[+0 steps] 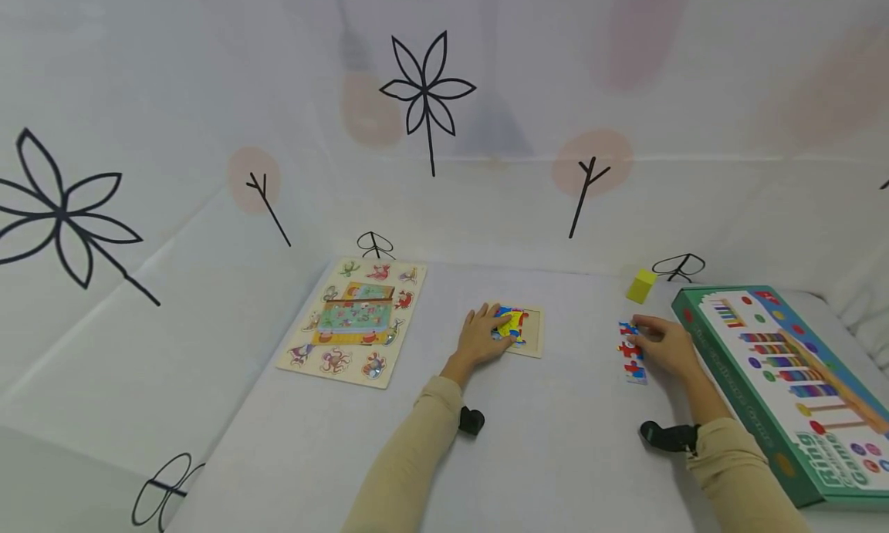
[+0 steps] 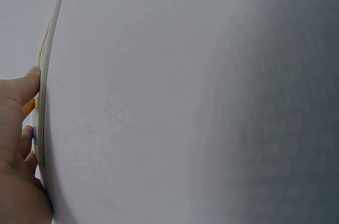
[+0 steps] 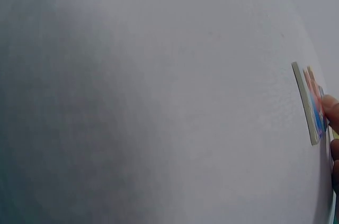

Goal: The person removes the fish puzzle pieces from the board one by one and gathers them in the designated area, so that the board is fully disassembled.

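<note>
My left hand point(image 1: 482, 336) rests over a small square wooden puzzle tray point(image 1: 533, 336), its fingers spread on the yellow and blue picture pieces point(image 1: 512, 323) inside. In the left wrist view, that tray point(image 2: 48, 49) shows edge-on beside the fingers. My right hand point(image 1: 667, 348) pinches a puzzle piece point(image 1: 627, 329) at the far end of a short column of red and blue pieces point(image 1: 630, 352). The right wrist view has these pieces point(image 3: 310, 105) edge-on with a fingertip against them; the exact contact is partly hidden.
A larger wooden sea-animal board point(image 1: 357, 317) lies at the left. On the right is a big green game box point(image 1: 785, 386), beside my right forearm. A yellow block point(image 1: 641, 285) stands near the back wall. White cloth covers the table point(image 1: 556, 440).
</note>
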### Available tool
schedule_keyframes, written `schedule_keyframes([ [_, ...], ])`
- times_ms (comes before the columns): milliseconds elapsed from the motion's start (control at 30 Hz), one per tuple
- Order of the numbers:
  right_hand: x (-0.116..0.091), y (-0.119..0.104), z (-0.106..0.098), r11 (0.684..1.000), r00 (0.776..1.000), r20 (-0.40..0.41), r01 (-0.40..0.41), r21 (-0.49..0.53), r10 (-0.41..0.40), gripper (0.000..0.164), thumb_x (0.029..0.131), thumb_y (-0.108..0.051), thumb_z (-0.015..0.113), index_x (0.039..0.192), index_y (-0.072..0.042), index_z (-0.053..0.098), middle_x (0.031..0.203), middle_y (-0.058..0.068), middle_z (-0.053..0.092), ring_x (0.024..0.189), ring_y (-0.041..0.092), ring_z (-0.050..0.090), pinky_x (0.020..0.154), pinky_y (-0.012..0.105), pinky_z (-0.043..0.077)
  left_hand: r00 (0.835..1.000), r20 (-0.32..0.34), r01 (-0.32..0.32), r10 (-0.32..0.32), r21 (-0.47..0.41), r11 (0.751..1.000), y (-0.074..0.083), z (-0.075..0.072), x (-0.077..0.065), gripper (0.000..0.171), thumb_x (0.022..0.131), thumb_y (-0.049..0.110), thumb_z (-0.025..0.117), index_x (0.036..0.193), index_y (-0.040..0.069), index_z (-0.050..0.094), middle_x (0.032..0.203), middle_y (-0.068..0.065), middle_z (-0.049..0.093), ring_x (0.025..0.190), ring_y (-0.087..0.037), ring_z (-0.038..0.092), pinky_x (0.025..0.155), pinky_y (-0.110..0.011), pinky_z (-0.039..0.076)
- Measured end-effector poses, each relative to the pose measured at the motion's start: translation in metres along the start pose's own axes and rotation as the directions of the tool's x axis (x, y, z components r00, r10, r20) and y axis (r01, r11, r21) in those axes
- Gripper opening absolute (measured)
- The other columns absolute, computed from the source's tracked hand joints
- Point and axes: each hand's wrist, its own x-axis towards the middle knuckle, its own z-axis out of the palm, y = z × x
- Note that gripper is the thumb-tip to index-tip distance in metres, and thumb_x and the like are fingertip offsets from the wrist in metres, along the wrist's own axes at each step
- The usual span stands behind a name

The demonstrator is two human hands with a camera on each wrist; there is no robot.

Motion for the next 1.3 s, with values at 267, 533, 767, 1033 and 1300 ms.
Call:
schedule_keyframes([
  [267,-0.002,-0.002,0.002,1.000,1.000,-0.017,0.008,0.005,-0.008,0.052,0.095,-0.023,0.056,0.136,0.007,0.043,0.132,0.032,0.045,0.114,0.046,0.043,0.095,0.060,0.037,1.000,-0.001,-0.002,0.002,0.008,1.000,0.001,0.000,0.000,0.049,0.088,0.040,0.055,0.133,0.020,0.056,0.148,-0.005,0.039,0.140,-0.025,0.028,0.115,-0.043,0.019],
  [533,-0.004,-0.017,0.012,1.000,0.982,-0.189,0.019,-0.014,-0.021,0.040,0.094,-0.012,0.054,0.129,0.008,0.050,0.126,0.033,0.049,0.110,0.046,0.045,0.092,0.059,0.041,1.000,-0.002,0.001,-0.001,0.003,1.000,0.000,0.000,0.000,0.049,0.089,0.040,0.056,0.134,0.021,0.055,0.148,-0.004,0.039,0.140,-0.024,0.027,0.115,-0.042,0.018],
  [767,0.004,-0.041,0.034,0.990,0.930,-0.350,0.138,0.039,-0.116,0.029,0.088,-0.003,0.060,0.114,0.008,0.061,0.111,0.028,0.061,0.100,0.038,0.055,0.075,0.024,0.042,1.000,-0.007,0.004,-0.004,-0.020,1.000,0.000,-0.002,0.000,0.051,0.088,0.039,0.057,0.135,0.018,0.054,0.148,-0.004,0.039,0.140,-0.024,0.028,0.115,-0.042,0.017],
  [1033,0.019,-0.068,0.067,0.948,0.924,-0.279,0.300,0.106,-0.261,0.028,0.084,0.002,0.064,0.110,0.011,0.062,0.106,0.027,0.065,0.095,0.040,0.059,0.069,0.007,0.040,1.000,-0.013,-0.004,0.003,-0.014,1.000,-0.002,0.000,0.001,0.053,0.088,0.040,0.056,0.135,0.017,0.053,0.148,-0.004,0.039,0.140,-0.024,0.028,0.115,-0.042,0.018],
  [1300,0.026,-0.088,0.091,0.947,0.947,-0.188,0.288,0.145,-0.260,0.030,0.085,0.000,0.064,0.113,0.010,0.061,0.108,0.026,0.065,0.096,0.037,0.059,0.075,0.027,0.049,1.000,-0.009,-0.007,0.007,-0.014,1.000,-0.002,-0.001,0.000,0.054,0.088,0.040,0.057,0.135,0.015,0.052,0.147,-0.004,0.040,0.139,-0.025,0.029,0.115,-0.042,0.019],
])
